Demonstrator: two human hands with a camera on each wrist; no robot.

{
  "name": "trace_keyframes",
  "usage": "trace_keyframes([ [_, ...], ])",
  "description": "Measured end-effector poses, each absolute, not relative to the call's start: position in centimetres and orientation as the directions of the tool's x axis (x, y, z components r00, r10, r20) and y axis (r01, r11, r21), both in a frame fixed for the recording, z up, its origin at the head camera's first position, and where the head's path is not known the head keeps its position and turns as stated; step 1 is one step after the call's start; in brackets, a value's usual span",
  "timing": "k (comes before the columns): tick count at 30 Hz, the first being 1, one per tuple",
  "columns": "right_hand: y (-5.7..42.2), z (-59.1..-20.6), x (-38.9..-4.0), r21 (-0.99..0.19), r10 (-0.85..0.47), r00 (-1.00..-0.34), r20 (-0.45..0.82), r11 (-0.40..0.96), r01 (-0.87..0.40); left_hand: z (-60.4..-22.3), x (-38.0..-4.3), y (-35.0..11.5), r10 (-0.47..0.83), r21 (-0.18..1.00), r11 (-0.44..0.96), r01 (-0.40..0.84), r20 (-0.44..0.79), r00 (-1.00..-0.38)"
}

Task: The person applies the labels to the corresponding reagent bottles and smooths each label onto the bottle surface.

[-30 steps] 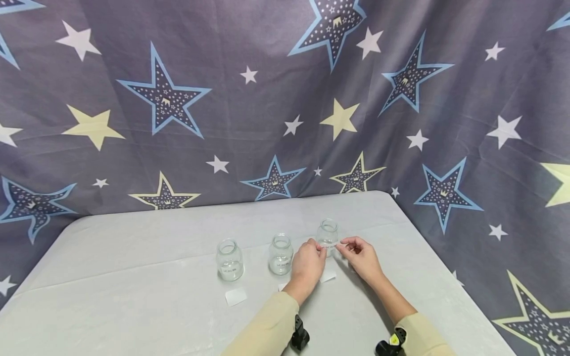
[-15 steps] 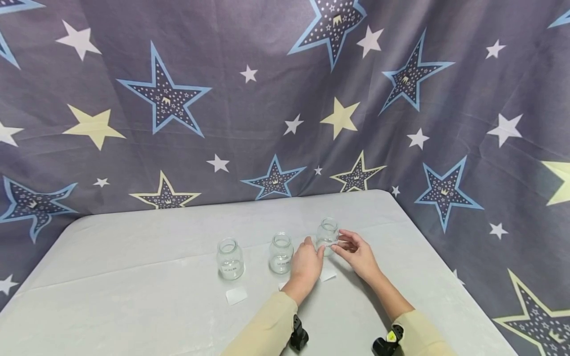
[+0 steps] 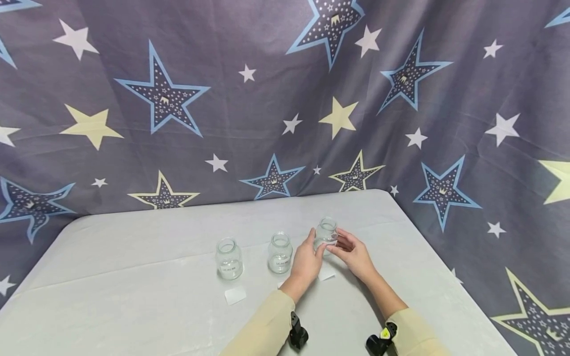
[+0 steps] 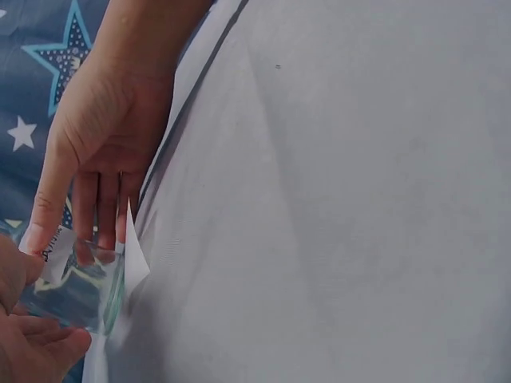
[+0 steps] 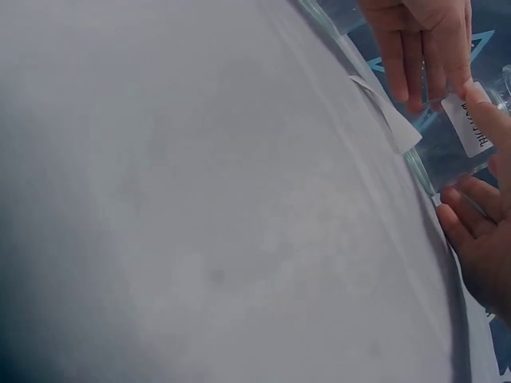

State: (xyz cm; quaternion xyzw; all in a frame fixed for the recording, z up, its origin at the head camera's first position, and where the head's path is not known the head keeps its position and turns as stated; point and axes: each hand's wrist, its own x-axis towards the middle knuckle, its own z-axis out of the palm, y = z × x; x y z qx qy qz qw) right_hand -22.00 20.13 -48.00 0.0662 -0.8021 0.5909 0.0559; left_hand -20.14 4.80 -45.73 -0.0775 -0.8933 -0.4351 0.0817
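A clear glass jar [image 3: 327, 225] stands upright at the right of the row, between both hands. My left hand [image 3: 306, 262] cups its left side, thumb at the front and fingers along the glass. From the other side my right hand [image 3: 358, 257] holds it, fingers wrapped behind and thumb in front. Both thumbs press on a white printed label [image 5: 469, 128] on the jar's front. Just before the jar lies a white paper piece [image 3: 326, 273].
Two similar glass jars, a middle one [image 3: 280, 254] and a left one [image 3: 229, 259], stand upright with printed labels low on their fronts. A white paper piece [image 3: 235, 295] lies before the left jar. The white-covered table [image 3: 133, 296] meets a star-patterned curtain [image 3: 249, 113].
Both hands held the label's ends in front of the jar. First the right fingers, then the left ones, closed round the glass, thumbs staying on the label. The other jars have not moved.
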Motion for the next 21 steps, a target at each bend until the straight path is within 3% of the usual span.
trace_keyframes([
  [21, 22.0, -47.9, -22.9, -0.984, -0.129, -0.992, 0.004, 0.179, -0.027, -46.0, -20.1, 4.5, 0.066, 0.79, 0.577, 0.207, 0.207, -0.976],
])
